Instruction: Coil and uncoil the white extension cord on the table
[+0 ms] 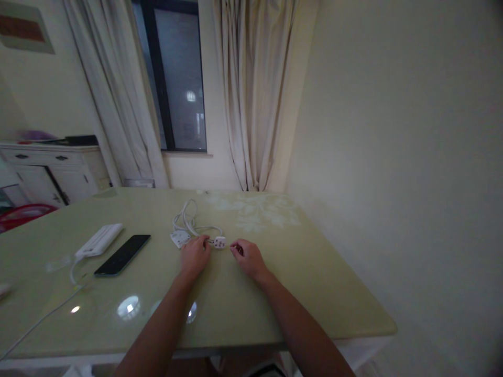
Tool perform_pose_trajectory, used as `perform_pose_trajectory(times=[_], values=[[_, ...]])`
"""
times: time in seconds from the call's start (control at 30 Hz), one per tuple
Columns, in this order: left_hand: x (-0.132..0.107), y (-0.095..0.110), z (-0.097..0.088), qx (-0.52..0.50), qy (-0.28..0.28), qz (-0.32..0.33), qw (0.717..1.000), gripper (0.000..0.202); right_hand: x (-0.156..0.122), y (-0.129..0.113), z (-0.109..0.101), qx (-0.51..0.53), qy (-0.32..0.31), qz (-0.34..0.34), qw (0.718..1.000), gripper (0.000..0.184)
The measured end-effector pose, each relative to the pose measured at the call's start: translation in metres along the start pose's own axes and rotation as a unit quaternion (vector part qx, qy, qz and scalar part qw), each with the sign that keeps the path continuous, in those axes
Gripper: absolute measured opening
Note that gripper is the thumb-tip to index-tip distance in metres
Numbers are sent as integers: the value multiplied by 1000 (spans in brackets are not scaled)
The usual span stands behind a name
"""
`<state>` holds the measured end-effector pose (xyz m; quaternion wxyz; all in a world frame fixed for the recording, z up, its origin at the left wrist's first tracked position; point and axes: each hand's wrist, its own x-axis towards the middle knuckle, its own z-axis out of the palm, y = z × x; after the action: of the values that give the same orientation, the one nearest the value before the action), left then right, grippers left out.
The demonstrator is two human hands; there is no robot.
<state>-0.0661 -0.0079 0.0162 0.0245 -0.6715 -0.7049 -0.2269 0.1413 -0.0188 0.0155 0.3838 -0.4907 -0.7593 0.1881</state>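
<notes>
A white extension cord (190,224) lies in loose loops near the middle of the table. On its left is a flat white socket block (179,239), partly covered by my left hand (195,255). The fingers of that hand are curled on the cord, close beside a small white end piece (219,242) with dark spots on its face. Just to the right of this piece, and apart from it, my right hand (249,257) is closed in a pinch. Whatever sits between its fingertips is too small to make out.
A black phone (123,255) lies to the left, beside a white power strip (99,240) whose cable (43,317) runs to the table's front left. The pale green table (314,293) borders a wall on the right. A red chair (27,214) stands at far left.
</notes>
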Motion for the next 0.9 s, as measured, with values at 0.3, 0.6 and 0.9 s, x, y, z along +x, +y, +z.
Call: perform_pose_trajectory(times=[0.3, 0.6, 0.9], values=[[-2, 1, 0, -11, 8, -4, 1000, 36, -1, -1, 0, 4, -2, 2, 1000, 12], [-4, -3, 3, 17, 18, -26, 999, 42, 0, 3, 0, 2, -9, 4, 1000, 12], [-5, -7, 7, 31, 21, -57, 998, 48, 0, 0, 1, 10, -6, 6, 1000, 12]])
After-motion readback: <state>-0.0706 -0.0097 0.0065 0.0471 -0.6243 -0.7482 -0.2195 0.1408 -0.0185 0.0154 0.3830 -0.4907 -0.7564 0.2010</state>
